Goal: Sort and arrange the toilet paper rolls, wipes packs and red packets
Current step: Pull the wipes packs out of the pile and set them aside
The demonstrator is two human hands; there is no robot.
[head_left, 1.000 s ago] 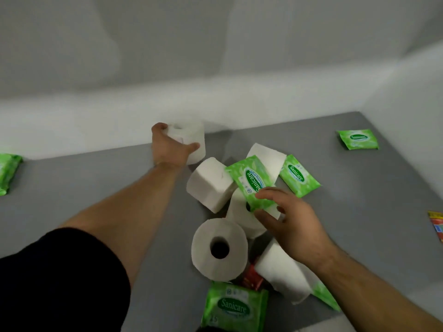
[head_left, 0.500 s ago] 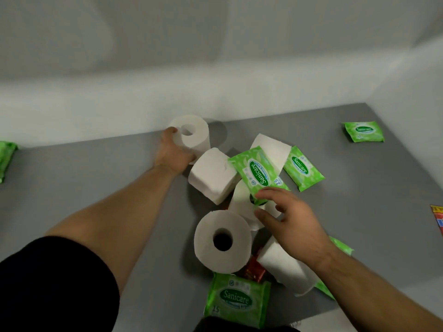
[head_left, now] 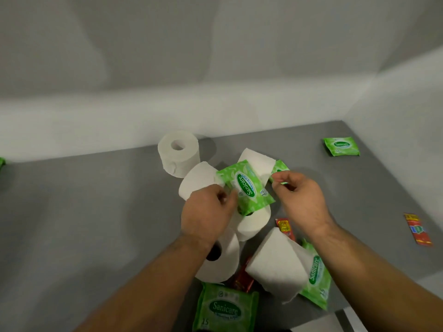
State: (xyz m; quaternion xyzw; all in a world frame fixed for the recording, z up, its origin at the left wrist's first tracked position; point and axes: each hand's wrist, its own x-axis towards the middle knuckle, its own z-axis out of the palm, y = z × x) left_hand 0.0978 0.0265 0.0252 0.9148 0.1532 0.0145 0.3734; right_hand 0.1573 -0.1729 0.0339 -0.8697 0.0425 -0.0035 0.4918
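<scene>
Between the hands [head_left: 206, 213] [head_left: 302, 202], a green wipes pack [head_left: 247, 189] atop rolls [head_left: 255, 220]

The toilet paper rolls [head_left: 178, 155] are white. The wipes packs [head_left: 247, 188] are green. The packets [head_left: 418, 230] are red. The table [head_left: 96, 212] is grey.

Left hand [head_left: 206, 214]: seen bare, with creases marked across the knuckles.
Right hand [head_left: 304, 202]: seen bare, with tendon lines traced at the wrist.
Left forearm [head_left: 155, 279]: left uncovered to the frame edge.
Right forearm [head_left: 374, 267]: likewise uncovered.
</scene>
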